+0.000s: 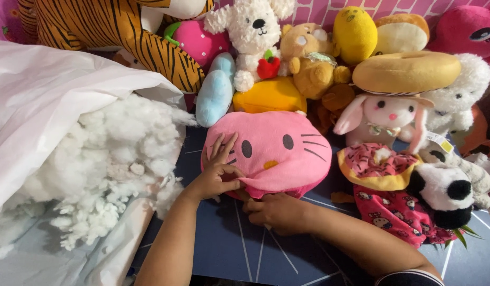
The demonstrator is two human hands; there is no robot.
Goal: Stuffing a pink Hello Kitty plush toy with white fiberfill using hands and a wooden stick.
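Observation:
A pink cat-face plush cushion (pixel 277 148) lies on a dark blue mat (pixel 245 249) in the middle of the view. My left hand (pixel 216 175) rests on its left side, fingers spread on top and thumb pinching the lower edge. My right hand (pixel 274 212) is curled at the cushion's bottom edge, fingers tucked under or into the fabric there. What the right fingers hold is hidden.
A white plastic bag (pixel 38 106) spilling white fibre stuffing (pixel 107 164) lies at the left. Behind and to the right are many plush toys: a tiger (pixel 118 32), a white dog (pixel 253 32), a brown bear (pixel 308 63), a bunny (pixel 385 119), a panda (pixel 446 193).

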